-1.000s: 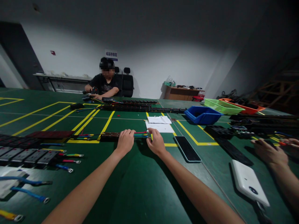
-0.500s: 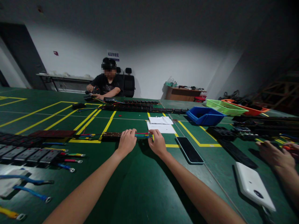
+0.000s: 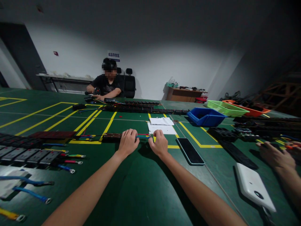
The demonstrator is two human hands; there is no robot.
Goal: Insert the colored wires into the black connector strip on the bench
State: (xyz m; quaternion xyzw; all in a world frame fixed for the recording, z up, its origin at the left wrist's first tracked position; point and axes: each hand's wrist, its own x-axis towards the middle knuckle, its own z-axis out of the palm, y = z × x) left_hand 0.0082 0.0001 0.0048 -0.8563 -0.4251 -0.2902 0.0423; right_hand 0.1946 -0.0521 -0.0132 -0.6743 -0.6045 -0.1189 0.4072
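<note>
Left hand (image 3: 128, 143) curls over the black strip (image 3: 112, 136) and its coloured wires (image 3: 144, 136), grip hidden. At its three o'clock, the half-curled right hand (image 3: 160, 143) meets the wire ends, hold unclear. From there, white paper (image 3: 162, 129) lies at twelve, a phone (image 3: 190, 151) past three, a blue bin (image 3: 213, 121) at two.

One left hand (image 3: 128, 143) and one right hand (image 3: 160, 144) of the wearer, two in all, are counted. The number of coloured wires (image 3: 143, 136) between them cannot be established. Two paper sheets (image 3: 162, 129), one dark-screened phone (image 3: 190, 151) and one white device (image 3: 253, 185) are recorded. One blue bin (image 3: 210, 121), one green tray (image 3: 225, 109) and one orange tray (image 3: 260, 112) are noted. Two blue leads (image 3: 31, 193) are found at one white block (image 3: 6, 188). One seated person (image 3: 108, 83), one wall sign (image 3: 113, 55) and, at the right edge, one co-worker's forearm (image 3: 289, 179) are registered.
</note>
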